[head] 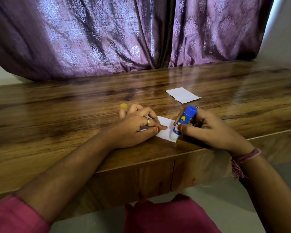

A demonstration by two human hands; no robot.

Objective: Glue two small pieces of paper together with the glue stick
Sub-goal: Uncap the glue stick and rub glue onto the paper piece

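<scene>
Right hand (pixel 207 127) gripped a blue-and-white glue stick (pixel 183 122) with thumb and fingers curled around its barrel, tilted so that the white tip touched the near right corner of a small white rectangular piece of paper (pixel 165 129) lying near the front edge of the glossy brown wooden worktop (pixel 74 118). Left hand (pixel 138 125) held a small yellow cap (pixel 124 106) in its curled far fingers, while the thumb and a ringed finger pressed on the left part of that paper. A second small white piece of paper (pixel 183 95) lay flat farther back and to the right, apart from both hands. Purple patterned curtains (pixel 107 34) hung behind the worktop.
</scene>
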